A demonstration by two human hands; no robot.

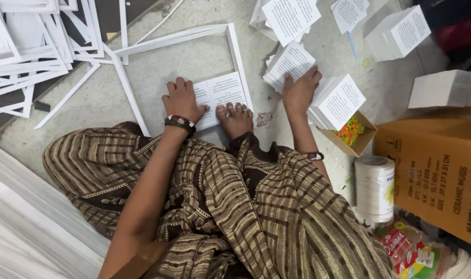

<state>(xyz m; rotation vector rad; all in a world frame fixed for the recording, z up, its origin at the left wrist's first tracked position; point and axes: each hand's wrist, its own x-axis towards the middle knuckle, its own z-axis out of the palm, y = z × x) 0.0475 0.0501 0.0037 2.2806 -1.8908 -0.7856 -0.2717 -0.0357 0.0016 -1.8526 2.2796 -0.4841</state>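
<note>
Striped skirt (256, 206) nearest; beyond it, left hand (181, 101) lies flat on leaflet (220, 95), right hand (300, 93) flat on stack (289, 62); pressing evenly likely prevents slipping.

A small white printed paper booklet (221, 98) lies open and flat on the floor; a fanned stack of white printed leaflets (289, 64) lies just to its right.

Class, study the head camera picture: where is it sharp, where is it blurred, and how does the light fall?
Head view: even, soft light, no hard shadows or glare; the left hand, right hand and open booklet are sharp; the white paper stack at lower left is smeared and washed out; the cardboard box bends slightly toward the edge.
</note>
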